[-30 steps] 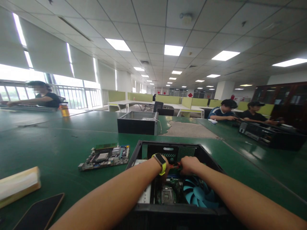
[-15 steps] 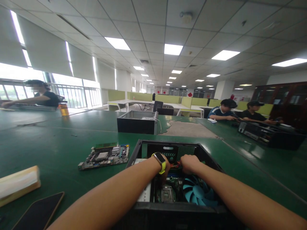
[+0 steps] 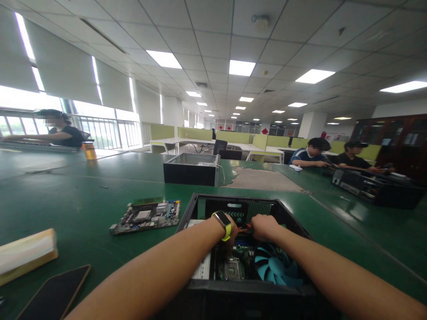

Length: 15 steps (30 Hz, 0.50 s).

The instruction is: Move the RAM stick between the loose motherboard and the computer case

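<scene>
- Head view: an open black case lies on the green table, just before the person; every place below is told from this case.
- Both forearms reach over its near wall into the inside.
- The left hand, with a yellow-strapped watch on the wrist, bends down into the far middle of the case. Its fingers are hidden behind the wrist, so I cannot tell how far open it is or whether it holds anything.
- The right hand is just right of it, knuckles up and fingers curled in.
- Red wires show between the two hands, by the far wall; both hands are at them, but the grip itself is hidden.
- A blue fan sits in the near right of the case, under the right forearm.
- A loose board lies flat on the table just left of the case.
- A second case stands beyond it, well apart.
- A phone and a pale block lie far to the near left.
- Two people sit beyond the case to the right, and one person far off to the left.
</scene>
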Available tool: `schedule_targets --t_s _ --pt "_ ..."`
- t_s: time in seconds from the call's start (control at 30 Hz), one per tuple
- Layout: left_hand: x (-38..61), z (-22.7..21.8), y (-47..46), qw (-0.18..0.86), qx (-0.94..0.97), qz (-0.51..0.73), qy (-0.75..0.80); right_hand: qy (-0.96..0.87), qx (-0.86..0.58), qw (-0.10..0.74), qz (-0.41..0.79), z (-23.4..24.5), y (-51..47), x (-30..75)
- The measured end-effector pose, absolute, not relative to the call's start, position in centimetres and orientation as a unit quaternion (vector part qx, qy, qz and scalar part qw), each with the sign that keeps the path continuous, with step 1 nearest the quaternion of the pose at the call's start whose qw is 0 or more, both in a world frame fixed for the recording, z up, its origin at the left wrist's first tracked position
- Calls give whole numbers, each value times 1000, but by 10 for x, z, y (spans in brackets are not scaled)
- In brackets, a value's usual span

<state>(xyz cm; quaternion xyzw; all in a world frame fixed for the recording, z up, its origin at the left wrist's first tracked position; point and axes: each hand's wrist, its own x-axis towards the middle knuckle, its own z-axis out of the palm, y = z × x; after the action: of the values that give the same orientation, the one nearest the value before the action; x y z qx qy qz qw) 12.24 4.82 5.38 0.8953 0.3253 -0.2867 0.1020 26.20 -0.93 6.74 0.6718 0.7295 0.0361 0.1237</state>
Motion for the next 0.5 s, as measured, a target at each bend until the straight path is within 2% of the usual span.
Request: schedule_targets --t_s 0.1,0.5 --pt "123 60 44 85 882 -334 322 731 671 122 39 67 -9 262" --pt "124 67 37 50 873 -365 319 739 663 105 56 67 -8 262"
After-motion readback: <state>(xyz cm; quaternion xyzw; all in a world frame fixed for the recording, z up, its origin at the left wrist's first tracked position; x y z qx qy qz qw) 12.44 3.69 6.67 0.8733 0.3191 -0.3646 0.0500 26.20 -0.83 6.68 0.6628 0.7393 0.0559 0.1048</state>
